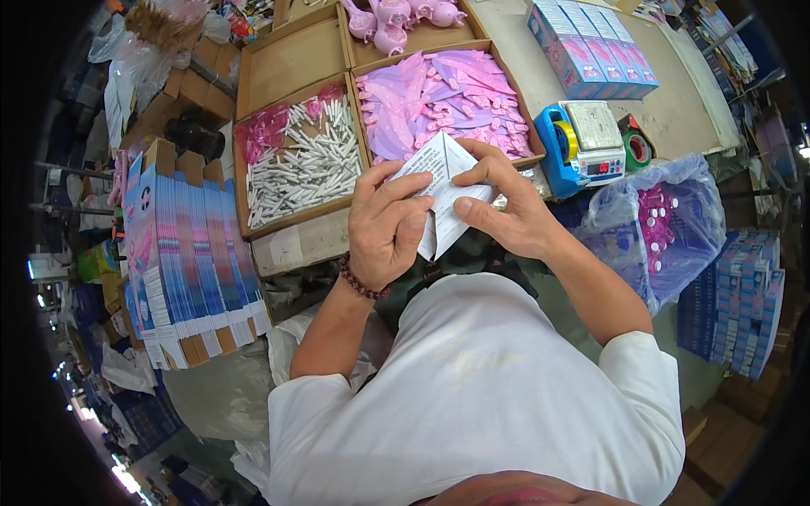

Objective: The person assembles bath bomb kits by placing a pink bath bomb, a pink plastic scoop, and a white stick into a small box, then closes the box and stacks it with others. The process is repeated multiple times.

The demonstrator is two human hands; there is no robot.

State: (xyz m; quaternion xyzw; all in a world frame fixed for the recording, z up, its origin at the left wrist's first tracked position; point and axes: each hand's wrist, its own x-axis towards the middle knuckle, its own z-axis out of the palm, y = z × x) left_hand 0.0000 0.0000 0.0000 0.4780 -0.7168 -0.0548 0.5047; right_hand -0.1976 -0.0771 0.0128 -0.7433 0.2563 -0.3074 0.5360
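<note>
Head view: the left hand [384, 221], half closed, grips the left edge of a folded white paper [450, 173]; the right hand [516, 211] pinches its right side, near the cardboard tray [517, 94] of pink-and-purple pieces [447, 88]

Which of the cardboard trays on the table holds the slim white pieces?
The front-left tray: slim white pieces lie beside pink wrapping. The tray to its right holds flat pink-and-purple pieces; the tray behind that, rounded pink pieces.
</note>
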